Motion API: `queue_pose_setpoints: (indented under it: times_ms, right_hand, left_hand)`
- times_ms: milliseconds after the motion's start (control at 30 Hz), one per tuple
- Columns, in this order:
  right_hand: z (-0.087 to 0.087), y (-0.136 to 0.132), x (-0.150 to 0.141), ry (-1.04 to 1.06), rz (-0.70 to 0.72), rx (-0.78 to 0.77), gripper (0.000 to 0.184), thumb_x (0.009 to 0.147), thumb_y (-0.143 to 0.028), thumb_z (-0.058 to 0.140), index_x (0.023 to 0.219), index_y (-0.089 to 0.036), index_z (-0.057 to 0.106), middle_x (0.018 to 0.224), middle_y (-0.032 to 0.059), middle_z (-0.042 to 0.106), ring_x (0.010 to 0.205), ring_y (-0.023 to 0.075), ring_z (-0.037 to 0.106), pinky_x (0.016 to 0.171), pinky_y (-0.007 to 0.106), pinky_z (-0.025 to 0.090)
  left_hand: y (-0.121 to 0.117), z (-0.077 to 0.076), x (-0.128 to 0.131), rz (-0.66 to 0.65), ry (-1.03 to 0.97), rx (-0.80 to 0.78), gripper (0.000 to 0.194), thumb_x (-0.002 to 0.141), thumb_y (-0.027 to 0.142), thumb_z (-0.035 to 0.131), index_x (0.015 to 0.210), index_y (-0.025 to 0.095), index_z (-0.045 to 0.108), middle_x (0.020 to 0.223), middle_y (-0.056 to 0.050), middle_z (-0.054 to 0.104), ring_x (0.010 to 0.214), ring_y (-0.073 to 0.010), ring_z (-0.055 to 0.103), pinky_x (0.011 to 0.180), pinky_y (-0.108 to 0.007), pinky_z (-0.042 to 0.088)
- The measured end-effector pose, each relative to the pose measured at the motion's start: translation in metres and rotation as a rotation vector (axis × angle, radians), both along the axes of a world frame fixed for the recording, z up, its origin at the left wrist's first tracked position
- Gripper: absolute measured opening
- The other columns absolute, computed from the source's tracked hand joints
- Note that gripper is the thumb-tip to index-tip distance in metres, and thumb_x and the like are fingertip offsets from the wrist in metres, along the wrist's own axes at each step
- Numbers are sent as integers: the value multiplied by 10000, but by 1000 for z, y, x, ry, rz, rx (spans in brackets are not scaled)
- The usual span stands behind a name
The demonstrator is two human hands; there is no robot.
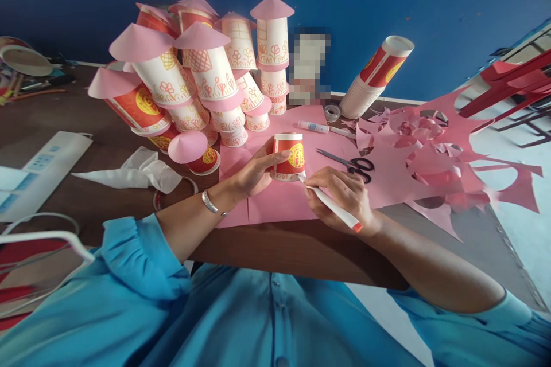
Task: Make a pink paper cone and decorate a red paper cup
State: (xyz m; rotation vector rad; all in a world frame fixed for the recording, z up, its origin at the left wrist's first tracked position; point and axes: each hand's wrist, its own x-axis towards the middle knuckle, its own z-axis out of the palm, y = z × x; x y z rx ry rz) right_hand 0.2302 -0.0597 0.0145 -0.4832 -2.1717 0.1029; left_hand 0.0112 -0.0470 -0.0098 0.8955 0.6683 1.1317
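My left hand (257,171) is closed around a red and white paper cup (282,152) with a yellow print. In my right hand (344,194) is a white marker (333,206) with an orange-red end, its tip at the cup's lower edge. Sheets of pink paper (275,200) lie under both hands. Just beyond the right hand rest black-handled scissors (350,165). A glue stick (313,127) lies further back beside a roll of clear tape (332,113).
Stacked cup towers (215,77) with pink cone roofs stand at the back left. Behind the tape leans a tall stack of cups (365,89). Cut pink scraps (434,137) cover the right side. A crumpled white wrapper (142,169) and a white power strip (47,169) lie left.
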Motion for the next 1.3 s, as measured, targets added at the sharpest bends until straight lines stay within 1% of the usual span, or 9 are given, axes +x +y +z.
queue_pose_setpoints:
  times_ms: [167, 333, 533, 667, 733, 900, 1033, 1167, 1300]
  right_hand:
    - [1, -2, 0, -6, 12, -9, 198, 985, -58, 648, 1041, -245, 612, 802, -10, 752, 643, 164, 733, 586, 275, 562]
    - [2, -3, 0, -46, 34, -23, 185, 995, -65, 639, 1028, -244, 607, 793, -9, 751, 646, 154, 723, 604, 268, 555]
    - [2, -3, 1, -40, 40, -34, 190, 991, -72, 639, 1049, -251, 619, 794, -14, 756, 642, 156, 724, 602, 271, 555]
    - [2, -3, 1, -12, 59, -27, 212, 980, -64, 654, 1079, -248, 619, 799, -11, 759, 658, 172, 746, 613, 278, 573]
    - [2, -3, 1, -15, 66, -28, 223, 977, -64, 657, 1094, -251, 622, 804, -11, 763, 661, 176, 749, 614, 280, 575]
    - [0, -3, 0, -33, 63, -32, 221, 983, -63, 652, 1082, -257, 616, 810, -12, 769, 667, 170, 756, 630, 275, 585]
    - [-1, -3, 0, -44, 52, -27, 212, 989, -61, 660, 1070, -250, 607, 811, -3, 766, 667, 169, 758, 622, 272, 581]
    - [-1, -2, 0, -40, 41, -19, 218, 985, -66, 662, 1095, -251, 630, 822, -3, 773, 680, 175, 764, 632, 275, 593]
    - [-1, -1, 0, -38, 53, -20, 230, 980, -68, 660, 1116, -253, 642, 829, -6, 778, 690, 181, 767, 627, 279, 594]
  left_hand:
    - [-2, 4, 0, -20, 13, 12, 511, 921, 429, 850, 1357, 246, 655, 1036, -39, 783, 981, -257, 759, 919, -410, 595]
    - [-1, 6, 1, -31, 7, 20, 542, 909, 441, 859, 1367, 246, 643, 1085, -50, 784, 992, -250, 756, 915, -401, 596]
    - [-1, 7, 0, -41, 31, 17, 436, 906, 455, 863, 1221, 222, 675, 1060, -58, 773, 991, -254, 749, 918, -411, 604]
    - [-2, 8, 0, -33, 44, 21, 424, 902, 464, 862, 1193, 215, 680, 1056, -59, 770, 997, -254, 742, 908, -401, 598]
    - [-2, 8, 1, -30, 43, 22, 452, 898, 457, 864, 1236, 225, 675, 1061, -54, 770, 1001, -256, 743, 906, -400, 597]
    - [-3, 10, 2, -35, 39, 33, 607, 889, 456, 873, 1406, 249, 633, 1082, -54, 768, 992, -254, 747, 889, -393, 600]
    - [-3, 9, 2, -30, 55, 44, 642, 892, 459, 873, 1445, 256, 617, 1071, -47, 762, 985, -249, 747, 868, -379, 595]
    - [-1, 6, 2, -40, 64, 57, 651, 896, 456, 868, 1461, 262, 608, 1099, -53, 772, 1044, -271, 752, 891, -391, 591]
    - [1, 2, 2, -56, 62, 61, 669, 895, 470, 874, 1468, 254, 605, 1079, -60, 776, 1034, -276, 759, 869, -386, 590]
